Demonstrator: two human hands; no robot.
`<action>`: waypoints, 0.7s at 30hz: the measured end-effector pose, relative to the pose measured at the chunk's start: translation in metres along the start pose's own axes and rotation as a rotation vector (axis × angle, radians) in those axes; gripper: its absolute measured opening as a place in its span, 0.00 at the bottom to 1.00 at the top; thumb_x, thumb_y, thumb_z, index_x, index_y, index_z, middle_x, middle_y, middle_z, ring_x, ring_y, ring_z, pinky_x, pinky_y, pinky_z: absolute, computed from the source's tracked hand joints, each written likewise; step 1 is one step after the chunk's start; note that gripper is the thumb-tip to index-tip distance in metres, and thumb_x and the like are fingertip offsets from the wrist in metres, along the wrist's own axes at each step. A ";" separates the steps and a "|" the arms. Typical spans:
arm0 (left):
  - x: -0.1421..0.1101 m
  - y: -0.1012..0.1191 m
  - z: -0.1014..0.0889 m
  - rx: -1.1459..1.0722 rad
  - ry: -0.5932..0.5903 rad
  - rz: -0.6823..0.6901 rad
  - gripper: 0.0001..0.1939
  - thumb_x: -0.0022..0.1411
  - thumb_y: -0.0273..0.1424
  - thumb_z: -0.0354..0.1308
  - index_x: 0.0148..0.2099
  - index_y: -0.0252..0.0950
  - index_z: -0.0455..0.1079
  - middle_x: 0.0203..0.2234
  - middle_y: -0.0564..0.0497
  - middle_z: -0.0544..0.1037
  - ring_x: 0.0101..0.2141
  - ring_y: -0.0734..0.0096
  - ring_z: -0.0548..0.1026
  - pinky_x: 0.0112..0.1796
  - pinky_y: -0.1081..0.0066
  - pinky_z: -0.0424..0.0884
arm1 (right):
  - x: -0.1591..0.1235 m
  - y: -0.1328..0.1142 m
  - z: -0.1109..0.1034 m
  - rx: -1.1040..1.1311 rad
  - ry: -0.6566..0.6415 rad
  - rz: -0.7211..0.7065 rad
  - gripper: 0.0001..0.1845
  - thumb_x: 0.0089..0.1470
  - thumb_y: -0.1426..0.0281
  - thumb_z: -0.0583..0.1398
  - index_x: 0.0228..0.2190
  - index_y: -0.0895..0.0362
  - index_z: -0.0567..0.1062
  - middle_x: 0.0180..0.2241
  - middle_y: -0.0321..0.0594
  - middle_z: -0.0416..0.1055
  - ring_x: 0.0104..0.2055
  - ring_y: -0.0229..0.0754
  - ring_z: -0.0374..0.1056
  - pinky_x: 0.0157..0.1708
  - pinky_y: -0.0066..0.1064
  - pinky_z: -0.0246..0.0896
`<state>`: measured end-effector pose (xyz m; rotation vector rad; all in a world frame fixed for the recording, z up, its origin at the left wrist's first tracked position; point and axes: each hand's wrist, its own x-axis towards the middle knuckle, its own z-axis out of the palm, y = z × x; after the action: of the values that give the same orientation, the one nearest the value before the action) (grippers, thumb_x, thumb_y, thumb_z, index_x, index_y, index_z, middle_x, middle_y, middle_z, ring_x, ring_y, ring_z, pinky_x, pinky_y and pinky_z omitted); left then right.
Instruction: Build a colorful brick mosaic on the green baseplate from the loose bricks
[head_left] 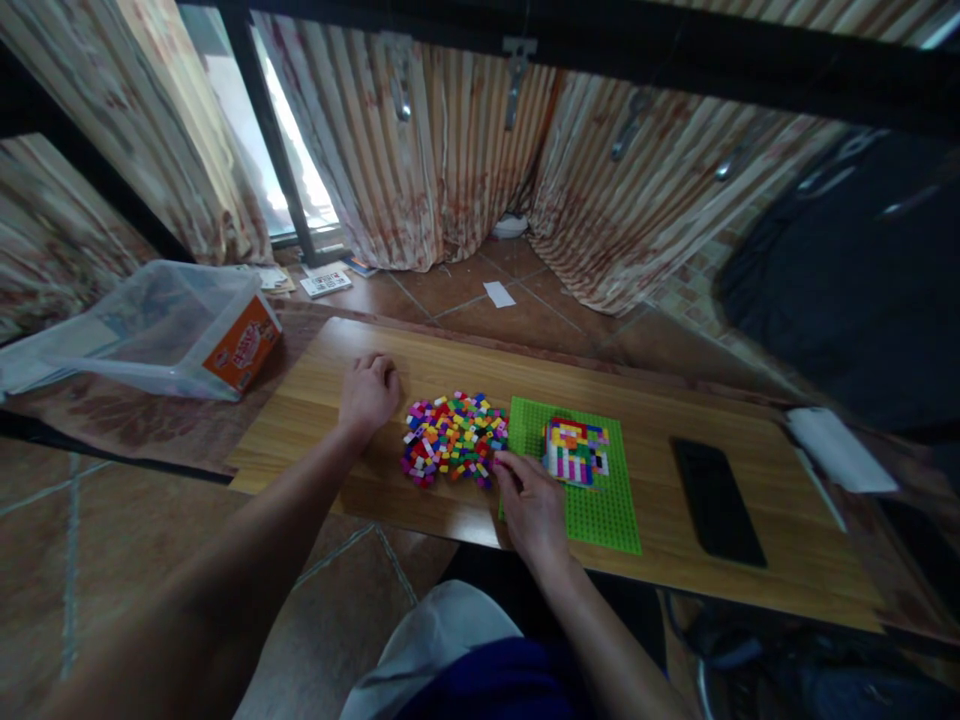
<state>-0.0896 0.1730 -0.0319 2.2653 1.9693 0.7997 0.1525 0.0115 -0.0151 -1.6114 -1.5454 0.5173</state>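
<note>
Loose toy building bricks (454,440) in many colours lie in a heap on the wooden board. My left hand (367,392) rests on the wood just left of the heap, its fingers curled in and nothing visible in them. At the heap's right edge, my right hand (532,503) pinches what looks like a small pink brick (498,461), partly hidden by the fingertips. That hand is over the left side of a green baseplate (615,520). On the baseplate stands a block of joined bricks (574,450) in red, yellow, white, purple and other colours.
A black phone (718,500) lies on the wooden board (450,355) to the right. A clear plastic bin (172,330) with an orange label stands at the left. Striped curtains (420,150) hang behind. A white object (840,450) lies beyond the board's right end.
</note>
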 end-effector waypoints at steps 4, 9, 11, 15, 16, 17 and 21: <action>0.000 -0.001 0.001 0.001 0.005 -0.008 0.11 0.62 0.30 0.47 0.39 0.37 0.71 0.43 0.42 0.76 0.47 0.54 0.70 0.52 0.57 0.66 | 0.004 0.000 0.004 -0.003 -0.015 -0.019 0.12 0.61 0.67 0.56 0.37 0.52 0.80 0.38 0.41 0.78 0.40 0.43 0.73 0.42 0.35 0.68; 0.000 0.000 0.000 -0.006 0.004 -0.005 0.11 0.62 0.29 0.47 0.40 0.36 0.72 0.44 0.41 0.76 0.47 0.54 0.70 0.52 0.56 0.65 | 0.008 0.000 0.004 0.046 0.001 -0.026 0.09 0.59 0.68 0.58 0.33 0.53 0.80 0.38 0.41 0.77 0.41 0.42 0.73 0.41 0.33 0.67; 0.001 0.001 -0.001 -0.002 0.003 -0.003 0.11 0.62 0.29 0.48 0.40 0.36 0.72 0.43 0.41 0.76 0.47 0.54 0.71 0.52 0.56 0.65 | 0.009 0.001 0.002 0.075 0.014 -0.015 0.09 0.57 0.68 0.59 0.33 0.54 0.80 0.38 0.42 0.77 0.41 0.42 0.73 0.42 0.33 0.67; 0.001 0.000 -0.001 0.011 0.000 0.021 0.11 0.62 0.30 0.48 0.39 0.36 0.71 0.41 0.42 0.76 0.46 0.54 0.71 0.52 0.55 0.65 | 0.005 0.000 -0.008 0.156 -0.001 0.074 0.09 0.57 0.66 0.60 0.35 0.54 0.80 0.35 0.39 0.77 0.37 0.42 0.73 0.40 0.33 0.68; 0.001 0.000 -0.001 0.014 0.004 0.025 0.11 0.62 0.30 0.48 0.39 0.36 0.71 0.41 0.42 0.76 0.46 0.54 0.71 0.52 0.55 0.65 | 0.004 -0.001 -0.012 0.181 -0.009 0.107 0.09 0.57 0.64 0.60 0.35 0.53 0.80 0.34 0.39 0.77 0.36 0.41 0.74 0.38 0.33 0.68; 0.001 -0.001 -0.001 0.018 0.009 0.028 0.11 0.62 0.30 0.47 0.39 0.36 0.71 0.41 0.42 0.76 0.46 0.55 0.71 0.52 0.56 0.66 | 0.002 -0.001 -0.016 0.202 -0.014 0.139 0.10 0.57 0.63 0.60 0.36 0.53 0.80 0.34 0.39 0.77 0.35 0.41 0.74 0.38 0.33 0.68; 0.001 -0.002 0.000 0.025 0.021 0.036 0.12 0.63 0.31 0.47 0.39 0.36 0.71 0.43 0.42 0.77 0.46 0.55 0.72 0.51 0.57 0.66 | -0.003 0.002 -0.040 0.245 0.007 0.242 0.12 0.56 0.60 0.61 0.36 0.53 0.80 0.33 0.38 0.78 0.34 0.42 0.75 0.36 0.34 0.69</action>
<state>-0.0915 0.1748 -0.0325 2.3222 1.9641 0.8092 0.1844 -0.0022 0.0053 -1.6122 -1.2334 0.7993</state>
